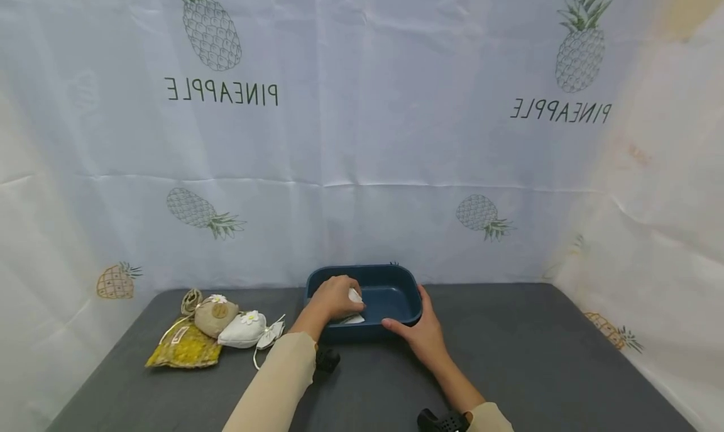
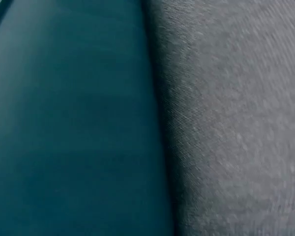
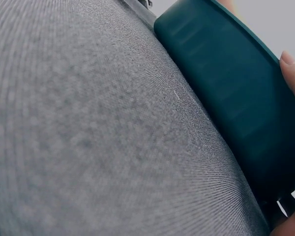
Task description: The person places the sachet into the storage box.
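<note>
A dark blue plastic bin point(image 1: 396, 273) stands on the grey table point(image 1: 537, 344) near the backdrop. My left hand point(image 1: 339, 299) reaches into the bin's left side and its curled fingers hold a small white sachet point(image 1: 356, 296). My right hand point(image 1: 417, 325) grips the bin's front right corner, thumb on the front wall and fingers along the right side. The left wrist view shows only the bin's outer wall point(image 2: 73, 123) beside the table point(image 2: 236, 123). In the right wrist view a fingertip point(image 3: 292, 69) lies against the bin point(image 3: 226, 83).
Left of the bin lie a yellow pouch point(image 1: 183, 347), a brown sack point(image 1: 215, 315) with a flower, a white sachet point(image 1: 242, 331) and a smaller white one point(image 1: 270, 334). A pineapple-print cloth point(image 1: 362, 168) hangs behind and at both sides.
</note>
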Available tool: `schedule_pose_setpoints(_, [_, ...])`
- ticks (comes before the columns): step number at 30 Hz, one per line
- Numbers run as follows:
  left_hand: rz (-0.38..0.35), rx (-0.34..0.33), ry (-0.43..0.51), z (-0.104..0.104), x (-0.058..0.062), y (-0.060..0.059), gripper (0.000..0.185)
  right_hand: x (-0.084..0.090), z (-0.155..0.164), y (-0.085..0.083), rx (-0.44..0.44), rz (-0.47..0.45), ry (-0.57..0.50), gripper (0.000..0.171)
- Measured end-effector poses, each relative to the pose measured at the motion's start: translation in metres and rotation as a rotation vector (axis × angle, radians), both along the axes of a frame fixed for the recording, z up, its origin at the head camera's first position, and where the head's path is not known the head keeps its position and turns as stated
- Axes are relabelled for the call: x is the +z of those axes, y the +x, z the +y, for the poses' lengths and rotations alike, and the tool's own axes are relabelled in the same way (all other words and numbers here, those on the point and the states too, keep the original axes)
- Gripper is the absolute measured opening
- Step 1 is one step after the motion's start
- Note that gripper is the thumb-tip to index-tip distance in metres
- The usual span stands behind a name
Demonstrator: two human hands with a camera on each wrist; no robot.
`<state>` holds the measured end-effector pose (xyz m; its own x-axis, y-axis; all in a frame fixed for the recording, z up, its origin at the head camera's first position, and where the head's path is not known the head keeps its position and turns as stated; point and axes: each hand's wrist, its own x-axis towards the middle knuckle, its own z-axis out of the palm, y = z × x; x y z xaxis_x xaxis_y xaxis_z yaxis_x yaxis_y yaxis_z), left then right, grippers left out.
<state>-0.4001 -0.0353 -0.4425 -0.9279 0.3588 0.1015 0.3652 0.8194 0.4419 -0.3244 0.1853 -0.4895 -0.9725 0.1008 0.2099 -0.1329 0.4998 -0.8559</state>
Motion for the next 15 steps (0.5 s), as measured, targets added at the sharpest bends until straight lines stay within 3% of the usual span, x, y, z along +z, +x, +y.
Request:
schedule_pose_setpoints(9, [0.017,0.012,-0.089,0.0030,-0.0010,0.0041,0.034,0.0018,-0.0007,0.0013,-0.004,-0.015,-0.001,0.114])
schedule_pose_setpoints(15, [-0.002,0.023,-0.108,0.0020,0.0056,0.0080,0.046,0.0019,0.0000,0.0004,-0.004,-0.014,-0.006,0.113])
